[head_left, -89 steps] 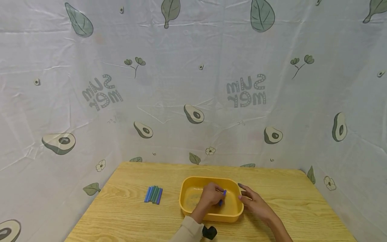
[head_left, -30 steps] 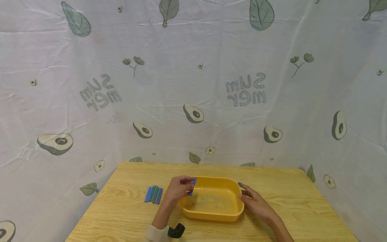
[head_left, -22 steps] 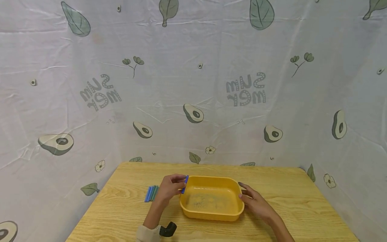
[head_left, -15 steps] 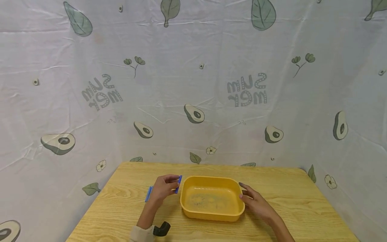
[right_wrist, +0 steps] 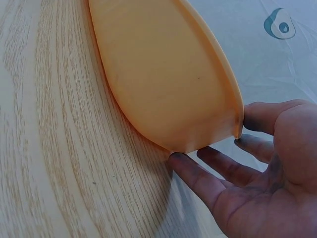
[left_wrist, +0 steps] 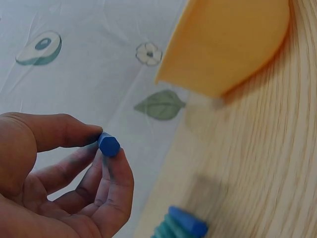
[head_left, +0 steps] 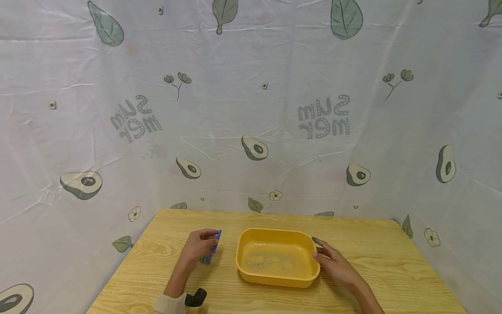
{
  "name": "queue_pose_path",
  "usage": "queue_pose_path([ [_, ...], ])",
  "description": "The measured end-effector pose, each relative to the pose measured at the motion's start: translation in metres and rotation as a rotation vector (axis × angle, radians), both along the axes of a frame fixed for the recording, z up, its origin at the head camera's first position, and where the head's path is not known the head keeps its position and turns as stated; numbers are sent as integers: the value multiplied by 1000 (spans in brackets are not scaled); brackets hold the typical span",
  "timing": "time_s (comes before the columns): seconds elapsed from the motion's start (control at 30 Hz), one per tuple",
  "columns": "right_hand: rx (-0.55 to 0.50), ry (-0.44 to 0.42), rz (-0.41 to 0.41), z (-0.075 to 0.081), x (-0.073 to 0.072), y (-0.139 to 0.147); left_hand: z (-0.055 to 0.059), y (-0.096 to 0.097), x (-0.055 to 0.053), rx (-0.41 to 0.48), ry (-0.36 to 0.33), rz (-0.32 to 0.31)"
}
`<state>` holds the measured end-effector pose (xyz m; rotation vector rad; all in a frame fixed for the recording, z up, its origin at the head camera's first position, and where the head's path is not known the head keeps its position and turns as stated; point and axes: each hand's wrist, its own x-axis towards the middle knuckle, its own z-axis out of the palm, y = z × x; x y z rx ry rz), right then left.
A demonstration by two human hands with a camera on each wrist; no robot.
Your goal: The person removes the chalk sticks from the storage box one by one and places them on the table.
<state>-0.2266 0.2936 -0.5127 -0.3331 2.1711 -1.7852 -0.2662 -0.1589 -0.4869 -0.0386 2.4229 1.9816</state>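
Observation:
My left hand [head_left: 201, 245] pinches a blue hexagonal stick [left_wrist: 109, 146], like chalk or pastel, between thumb and fingertips. Its fingertips carry dark smudges. Below it, a row of similar blue and green sticks [left_wrist: 181, 224] lies on the table, mostly behind the hand in the head view. My right hand [head_left: 333, 264] touches the right end of a yellow plastic tub [head_left: 278, 281]. In the right wrist view, its thumb is at the rim and its fairly straight fingers [right_wrist: 195, 176] rest against the outer wall. Greyish dust marks the tub's floor.
The wooden table [head_left: 392, 261] extends on both sides of the tub. A pale curtain [head_left: 219, 113] printed with avocados and leaves hangs behind and beside the table. A black band [head_left: 196, 298] is on the left wrist.
The left hand has lifted the blue stick out of the tub and carried it left, over the row of sticks. The right hand has stayed at the tub's end.

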Motion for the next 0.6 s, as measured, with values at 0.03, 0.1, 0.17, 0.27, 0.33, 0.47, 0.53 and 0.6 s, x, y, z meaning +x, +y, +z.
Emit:
queue_pose_path([
  [0.03, 1, 1, 1, 0, 0, 0, -1, -4, 0, -1, 2, 4],
  [0.1, 4, 2, -1, 0, -1, 1, -1, -11, 1, -8, -1, 10],
  [0.17, 8, 4, -2, 0, -1, 1, 0, -19, 1, -2, -4, 14],
  [0.27, 12, 3, -1, 0, -2, 1, 0, -29, 0, -10, -5, 24],
  [0.33, 14, 3, 2, 0, -2, 2, 0, -36, 0, -15, -6, 34],
  [0.47, 13, 1, 6, 0, -1, 2, -3, -47, 0, -36, -14, 54],
  [0.53, 13, -4, 4, 1, 1, 2, -5, -52, -1, -32, -16, 59],
  [0.6, 17, -12, -1, 1, 2, 1, -9, -57, -2, -25, -21, 61],
])
